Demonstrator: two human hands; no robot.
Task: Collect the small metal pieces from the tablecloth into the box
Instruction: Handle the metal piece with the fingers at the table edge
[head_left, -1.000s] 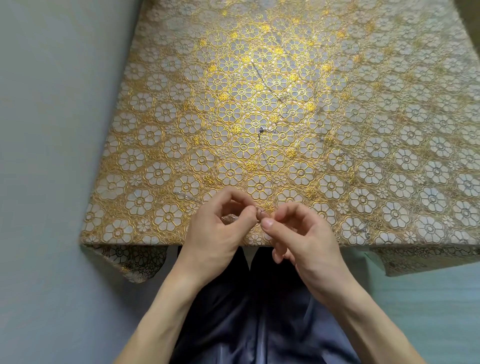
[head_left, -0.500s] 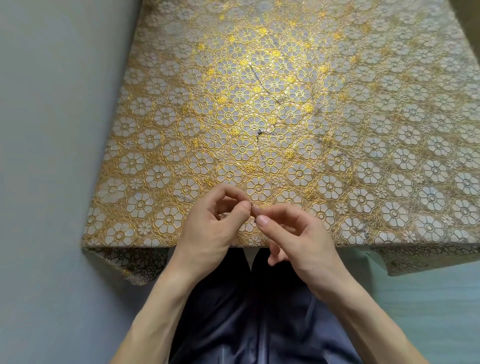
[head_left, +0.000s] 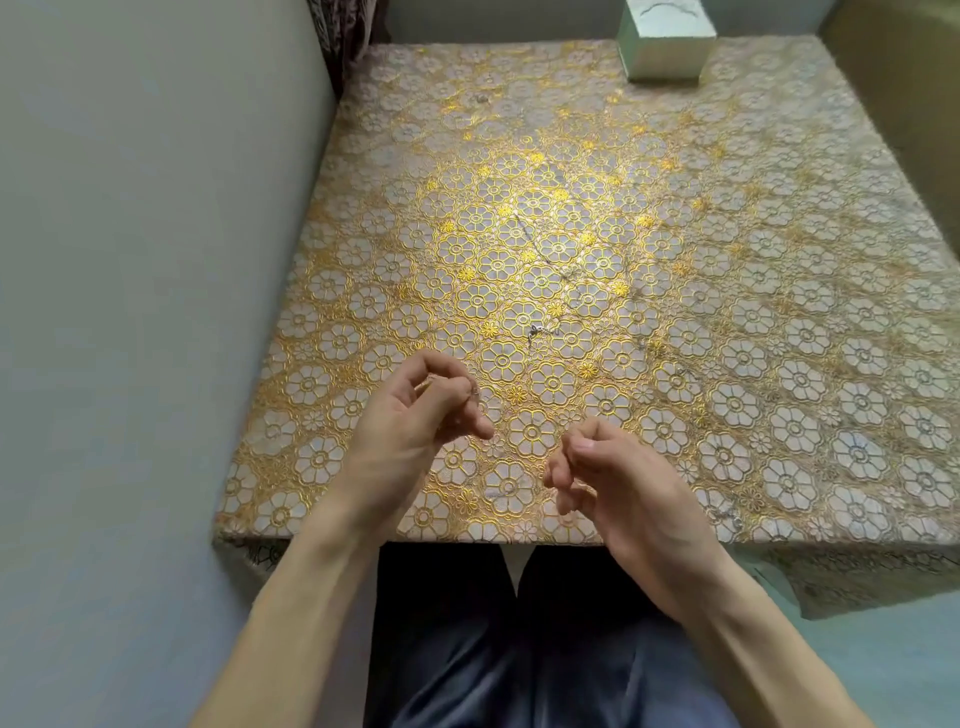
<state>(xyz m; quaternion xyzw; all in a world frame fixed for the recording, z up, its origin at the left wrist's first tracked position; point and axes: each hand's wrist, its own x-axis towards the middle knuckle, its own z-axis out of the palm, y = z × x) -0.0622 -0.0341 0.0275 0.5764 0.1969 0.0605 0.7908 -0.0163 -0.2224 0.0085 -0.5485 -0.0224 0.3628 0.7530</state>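
A gold floral tablecloth (head_left: 779, 291) covers the table. Small metal pieces lie on it: one near the middle (head_left: 537, 330), one by the near right edge (head_left: 727, 514), and another at the far left (head_left: 481, 98). A pale green box (head_left: 667, 44) stands at the far edge. My left hand (head_left: 410, 421) hovers over the near part of the cloth, fingers curled, with a tiny metal piece (head_left: 473, 393) pinched at its fingertips. Beside it, my right hand (head_left: 613, 483) is loosely closed, thumb on forefinger, and nothing shows in it.
A grey wall (head_left: 130, 260) runs along the table's left side. My dark trousers (head_left: 519, 649) show below the near table edge. A darker surface (head_left: 904, 104) borders the table at the far right.
My hands have separated; they were pinched together at the near edge. The left has moved up and left over the cloth. The view has tilted up, bringing the box into sight.
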